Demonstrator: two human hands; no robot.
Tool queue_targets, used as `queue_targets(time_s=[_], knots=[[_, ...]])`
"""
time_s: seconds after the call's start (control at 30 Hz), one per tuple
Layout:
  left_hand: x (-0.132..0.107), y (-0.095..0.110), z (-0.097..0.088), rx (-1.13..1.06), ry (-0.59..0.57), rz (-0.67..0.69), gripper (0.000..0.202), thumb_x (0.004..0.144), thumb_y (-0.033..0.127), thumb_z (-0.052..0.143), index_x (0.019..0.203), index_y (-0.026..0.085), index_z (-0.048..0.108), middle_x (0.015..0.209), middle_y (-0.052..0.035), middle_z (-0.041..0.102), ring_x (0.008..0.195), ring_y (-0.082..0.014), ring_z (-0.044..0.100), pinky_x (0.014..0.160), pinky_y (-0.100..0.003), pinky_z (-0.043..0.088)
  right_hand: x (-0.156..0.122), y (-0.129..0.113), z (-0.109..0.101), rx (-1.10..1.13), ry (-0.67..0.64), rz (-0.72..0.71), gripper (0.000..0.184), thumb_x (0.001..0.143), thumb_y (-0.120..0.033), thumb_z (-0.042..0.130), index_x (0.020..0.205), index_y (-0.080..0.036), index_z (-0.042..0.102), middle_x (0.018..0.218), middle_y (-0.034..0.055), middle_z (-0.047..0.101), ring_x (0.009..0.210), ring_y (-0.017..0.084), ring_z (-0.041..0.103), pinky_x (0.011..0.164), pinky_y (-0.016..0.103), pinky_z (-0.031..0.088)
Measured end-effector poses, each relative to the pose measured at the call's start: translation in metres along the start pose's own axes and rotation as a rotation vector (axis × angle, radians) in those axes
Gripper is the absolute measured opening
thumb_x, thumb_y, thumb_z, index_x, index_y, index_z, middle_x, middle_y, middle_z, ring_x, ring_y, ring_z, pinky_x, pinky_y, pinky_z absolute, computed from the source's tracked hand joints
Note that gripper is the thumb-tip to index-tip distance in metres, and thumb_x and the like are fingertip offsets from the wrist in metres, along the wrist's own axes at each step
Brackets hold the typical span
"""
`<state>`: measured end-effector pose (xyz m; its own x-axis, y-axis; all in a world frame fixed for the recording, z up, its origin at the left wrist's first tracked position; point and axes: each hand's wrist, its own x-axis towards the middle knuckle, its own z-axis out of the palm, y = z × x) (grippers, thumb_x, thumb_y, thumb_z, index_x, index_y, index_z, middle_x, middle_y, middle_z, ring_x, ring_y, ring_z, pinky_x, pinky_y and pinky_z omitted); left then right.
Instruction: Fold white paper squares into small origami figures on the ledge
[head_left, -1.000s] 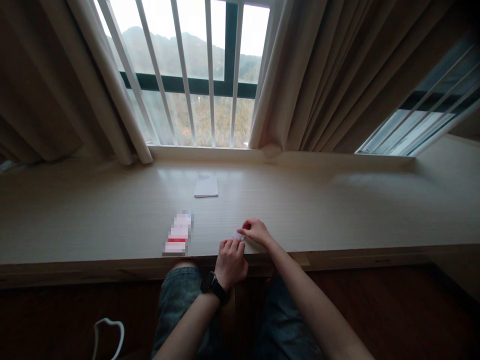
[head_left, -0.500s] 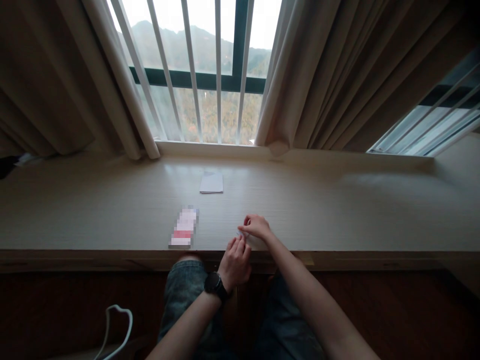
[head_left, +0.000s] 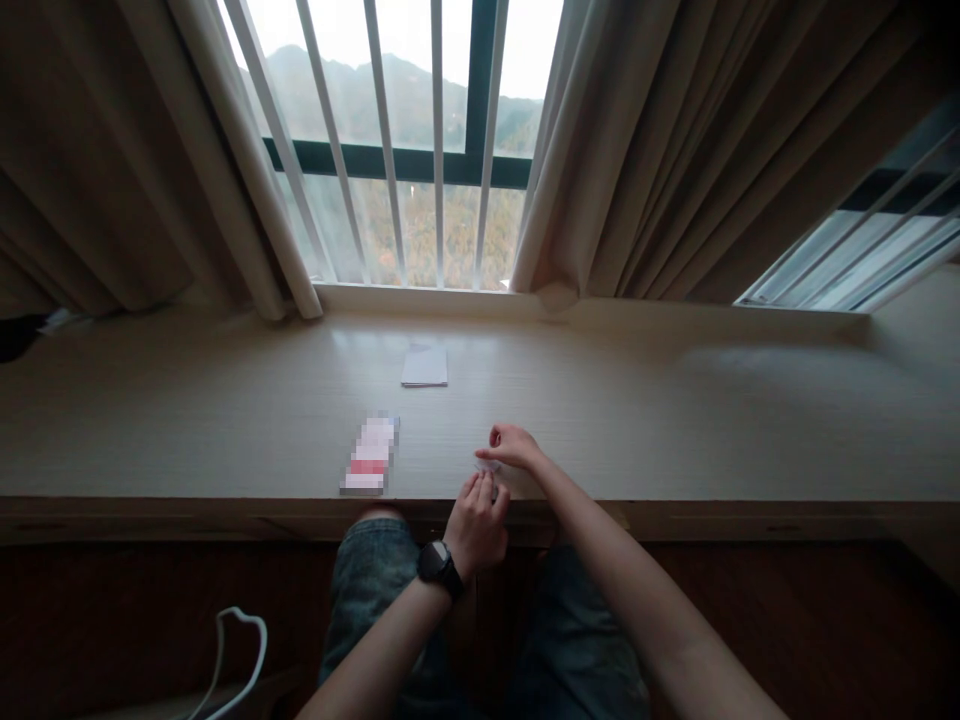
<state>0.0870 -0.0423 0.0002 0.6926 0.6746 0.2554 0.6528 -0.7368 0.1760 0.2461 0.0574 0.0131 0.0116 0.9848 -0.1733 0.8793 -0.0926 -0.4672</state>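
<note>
A small piece of pale paper lies at the front of the desk, mostly hidden between my two hands. My left hand, with a black watch on its wrist, reaches over the desk edge; its bent fingers close down on the near side of the paper. Just beyond it, my right hand is at the paper's far side, thumb stretched out and fingers curled, with a gap between thumb and fingertips. Whether the right thumb touches the paper I cannot tell.
Left of my hands lies a blurred-out phone-shaped object near the desk edge. Farther back sits a small stack of white paper. Behind the desk are a barred window and curtains. A white cord loops at lower left.
My right hand has lifted slightly off the paper, showing more of it. My left hand has shifted a little to the right.
</note>
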Motion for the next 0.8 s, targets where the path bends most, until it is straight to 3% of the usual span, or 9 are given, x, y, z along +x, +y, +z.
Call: queue_targets(time_s=[0.13, 0.27, 0.47, 0.63, 0.8], knots=[[0.002, -0.001, -0.004, -0.042, 0.028, -0.011, 0.048, 0.067, 0.021, 0.056, 0.113, 0.01, 0.052, 0.132, -0.0233, 0.05, 0.13, -0.0317, 0.044, 0.114, -0.046, 0.027, -0.002, 0.028, -0.004, 0.139, -0.059, -0.179, 0.029, 0.067, -0.039, 0.078, 0.083, -0.017, 0.065, 0.08, 0.0007, 0.067, 0.07, 0.013, 0.058, 0.06, 0.022, 0.04], [0.003, -0.003, -0.004, -0.069, 0.037, 0.004, 0.041, 0.066, 0.019, 0.056, 0.106, 0.013, 0.053, 0.13, -0.0219, 0.053, 0.127, -0.0312, 0.046, 0.113, -0.047, 0.029, -0.005, 0.026, 0.006, 0.049, 0.044, -0.154, 0.019, 0.067, -0.031, 0.077, 0.077, -0.019, 0.067, 0.077, 0.0002, 0.067, 0.07, 0.013, 0.057, 0.061, 0.022, 0.038], [0.006, -0.005, -0.006, -0.055, 0.028, 0.032, 0.039, 0.063, 0.018, 0.057, 0.101, 0.013, 0.053, 0.125, -0.0222, 0.054, 0.119, -0.0311, 0.051, 0.111, -0.046, 0.032, 0.001, 0.01, 0.01, 0.006, 0.114, 0.044, 0.019, 0.072, -0.038, 0.073, 0.079, -0.022, 0.068, 0.077, 0.0012, 0.068, 0.067, 0.014, 0.058, 0.057, 0.023, 0.035], [0.007, -0.001, -0.009, -0.015, 0.042, 0.004, 0.032, 0.065, 0.018, 0.057, 0.096, 0.014, 0.054, 0.119, -0.0209, 0.056, 0.116, -0.0317, 0.052, 0.11, -0.046, 0.033, 0.001, 0.006, 0.003, 0.031, 0.037, 0.029, 0.027, 0.074, -0.047, 0.071, 0.079, -0.021, 0.068, 0.077, 0.0008, 0.069, 0.066, 0.013, 0.058, 0.056, 0.023, 0.035], [0.008, -0.002, -0.009, -0.02, 0.032, 0.014, 0.03, 0.064, 0.019, 0.057, 0.093, 0.014, 0.055, 0.112, -0.0197, 0.058, 0.112, -0.0315, 0.053, 0.109, -0.046, 0.033, -0.004, -0.006, 0.001, -0.118, 0.058, 0.082, 0.04, 0.065, -0.059, 0.074, 0.079, -0.022, 0.067, 0.079, 0.0024, 0.07, 0.07, 0.015, 0.06, 0.058, 0.023, 0.036]])
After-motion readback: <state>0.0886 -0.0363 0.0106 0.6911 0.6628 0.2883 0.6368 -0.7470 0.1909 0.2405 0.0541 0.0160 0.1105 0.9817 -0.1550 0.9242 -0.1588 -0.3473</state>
